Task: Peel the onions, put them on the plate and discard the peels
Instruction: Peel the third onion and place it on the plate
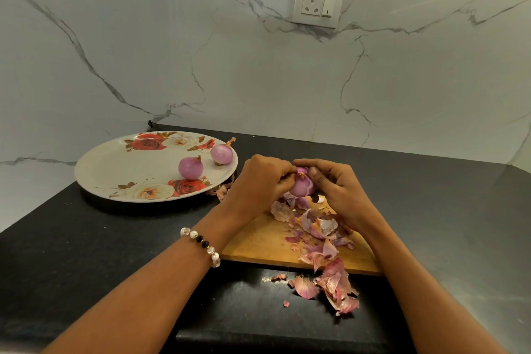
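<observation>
Hands, left hand (260,181) and right hand (334,187), both clamped on onion (300,185) above cutting board (258,241); pinch skin at top, strip downward, let peels (321,238) drop on board.

Both bare forearms reach forward and converge at the middle. The left hand (260,178), with a beaded bracelet (202,244) on its wrist, curls its fingers round an onion (300,185). The right hand (334,184) grips it from the other side, thumb pressed on top.
</observation>
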